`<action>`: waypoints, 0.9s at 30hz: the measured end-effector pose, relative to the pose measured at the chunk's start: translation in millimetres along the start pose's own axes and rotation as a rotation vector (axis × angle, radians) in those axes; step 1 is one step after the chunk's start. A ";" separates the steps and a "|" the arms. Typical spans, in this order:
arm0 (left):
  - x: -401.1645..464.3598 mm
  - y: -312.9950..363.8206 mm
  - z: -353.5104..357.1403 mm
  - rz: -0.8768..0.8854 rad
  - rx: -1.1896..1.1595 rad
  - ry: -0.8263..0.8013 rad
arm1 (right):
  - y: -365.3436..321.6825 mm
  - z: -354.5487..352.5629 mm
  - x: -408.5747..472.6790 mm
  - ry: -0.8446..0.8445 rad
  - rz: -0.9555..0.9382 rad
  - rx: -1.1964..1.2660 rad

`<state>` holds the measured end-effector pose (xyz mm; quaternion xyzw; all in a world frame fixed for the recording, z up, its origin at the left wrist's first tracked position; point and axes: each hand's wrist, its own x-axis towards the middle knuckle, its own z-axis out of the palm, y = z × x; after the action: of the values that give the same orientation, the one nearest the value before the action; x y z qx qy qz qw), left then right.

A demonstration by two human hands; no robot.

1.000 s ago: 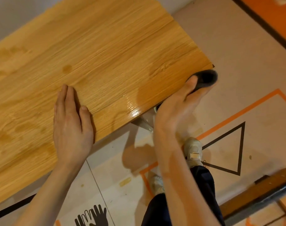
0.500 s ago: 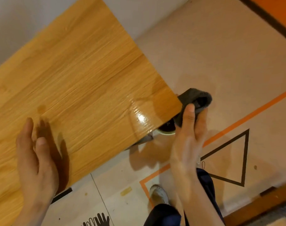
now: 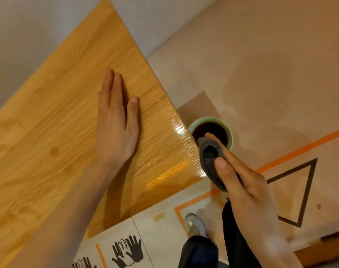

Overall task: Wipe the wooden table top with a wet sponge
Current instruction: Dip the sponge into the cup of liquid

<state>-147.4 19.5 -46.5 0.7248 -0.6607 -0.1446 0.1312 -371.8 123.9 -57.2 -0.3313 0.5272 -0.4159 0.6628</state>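
Observation:
The wooden table top (image 3: pixel 54 117) fills the left of the head view, with a wet glossy sheen near its right corner. My left hand (image 3: pixel 117 122) lies flat on it, fingers together and palm down. My right hand (image 3: pixel 242 182) is off the table's right edge and grips a dark grey sponge (image 3: pixel 210 157) between thumb and fingers. The sponge hangs just above a pale green bucket (image 3: pixel 230 132) of dark water that stands on the floor beside the table's corner.
The floor is beige with an orange tape line (image 3: pixel 300 149) and a black triangle outline (image 3: pixel 307 192). Black hand-print marks (image 3: pixel 128 250) lie near the table's front edge. My shoe (image 3: pixel 194 225) and dark trouser leg show below. A grey wall stands behind the table.
My right hand has carried the sponge off the table's edge to above the bucket, which has come into view. My left hand lifted, then settled flat nearer the table's right corner.

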 end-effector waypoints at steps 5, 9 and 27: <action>-1.0 -0.7 6.5 0.017 0.026 0.046 | -18.1 20.7 53.4 -0.096 0.000 0.083; -3.2 0.5 10.4 0.040 0.013 0.048 | -31.8 45.0 124.5 -0.206 -0.026 0.027; -0.5 6.5 11.0 -0.008 -0.027 0.046 | -41.6 55.9 141.7 -0.210 -0.145 -0.225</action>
<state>-157.6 19.5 -54.2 0.7289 -0.6524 -0.1375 0.1555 -311.8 -21.7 -68.2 -0.4825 0.4729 -0.3640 0.6412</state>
